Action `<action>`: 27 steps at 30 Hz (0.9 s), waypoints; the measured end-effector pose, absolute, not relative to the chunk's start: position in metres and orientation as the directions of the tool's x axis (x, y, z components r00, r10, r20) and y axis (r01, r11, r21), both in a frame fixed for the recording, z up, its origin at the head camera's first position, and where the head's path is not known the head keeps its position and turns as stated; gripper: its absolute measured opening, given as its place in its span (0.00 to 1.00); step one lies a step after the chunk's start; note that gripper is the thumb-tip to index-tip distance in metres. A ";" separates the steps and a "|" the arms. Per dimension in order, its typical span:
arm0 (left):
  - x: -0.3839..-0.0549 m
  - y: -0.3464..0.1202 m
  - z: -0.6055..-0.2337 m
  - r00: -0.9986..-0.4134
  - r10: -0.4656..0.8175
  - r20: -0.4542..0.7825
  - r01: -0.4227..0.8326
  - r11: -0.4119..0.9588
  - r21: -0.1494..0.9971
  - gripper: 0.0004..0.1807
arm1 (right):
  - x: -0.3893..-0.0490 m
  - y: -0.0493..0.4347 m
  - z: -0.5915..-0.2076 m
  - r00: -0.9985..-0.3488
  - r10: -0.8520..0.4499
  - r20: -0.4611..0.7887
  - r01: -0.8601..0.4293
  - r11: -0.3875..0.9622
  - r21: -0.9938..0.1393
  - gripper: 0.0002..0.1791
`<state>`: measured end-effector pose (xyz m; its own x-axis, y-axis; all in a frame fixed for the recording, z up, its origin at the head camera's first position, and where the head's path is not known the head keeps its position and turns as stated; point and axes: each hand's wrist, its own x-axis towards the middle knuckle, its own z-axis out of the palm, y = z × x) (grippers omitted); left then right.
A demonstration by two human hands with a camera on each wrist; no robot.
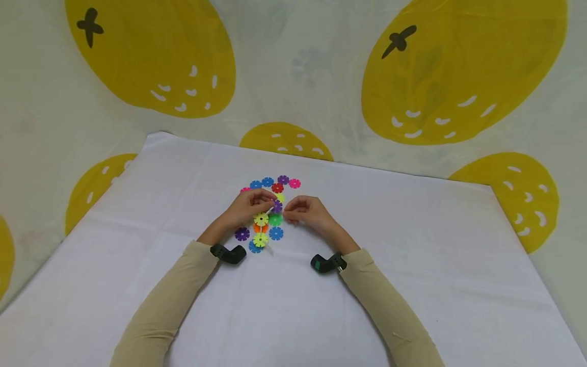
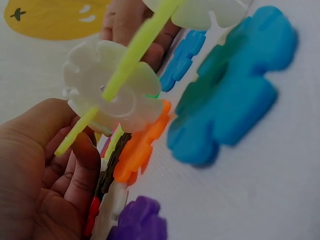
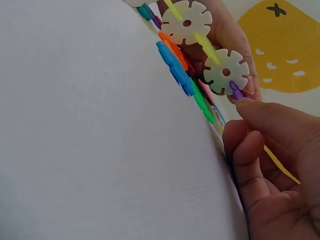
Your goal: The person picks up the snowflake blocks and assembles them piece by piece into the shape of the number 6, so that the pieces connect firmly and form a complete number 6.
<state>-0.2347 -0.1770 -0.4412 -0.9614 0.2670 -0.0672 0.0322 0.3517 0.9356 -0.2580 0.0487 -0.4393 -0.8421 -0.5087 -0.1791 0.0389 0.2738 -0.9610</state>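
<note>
The head view looks forward and down from well above, taking in both forearms (image 1: 160, 306), the table (image 1: 440, 265) and the patterned backdrop (image 1: 302, 25). Each wrist view is close and steeply tilted: one beside the left grip (image 2: 40, 172), one beside the right grip (image 3: 282, 195), each facing across toward the other. All three share the linked discs (image 2: 125, 112) and some backdrop.

Long sleeves (image 1: 158, 300) are showing plain beige, creasing lightly. Left wrist camera (image 1: 233, 254) and right wrist camera (image 1: 326, 264) are both looking black and elbow-shaped; I'm noting a green patch (image 1: 317, 265) on the latter.
</note>
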 end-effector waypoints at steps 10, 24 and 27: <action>-0.237 -0.177 -0.443 -0.960 0.279 -0.037 0.060 0.331 0.942 0.15 | -0.256 0.056 -0.441 -0.672 -0.741 -0.007 -0.290 0.271 -0.918 0.11; -0.236 -0.177 -0.443 -0.957 0.286 -0.054 0.051 0.348 0.936 0.15 | -0.248 0.050 -0.436 -0.592 -0.806 0.005 -0.436 0.315 -0.843 0.19; -0.236 -0.177 -0.444 -0.956 0.289 -0.053 0.054 0.349 0.936 0.15 | -0.248 0.050 -0.435 -0.584 -0.811 0.007 -0.445 0.313 -0.839 0.17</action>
<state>-0.2365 -0.1774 -0.4438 -0.9560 0.2886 -0.0529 0.0535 0.3490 0.9356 -0.2480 0.0498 -0.4348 -0.5844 -0.8114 0.0069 -0.4450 0.3134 -0.8389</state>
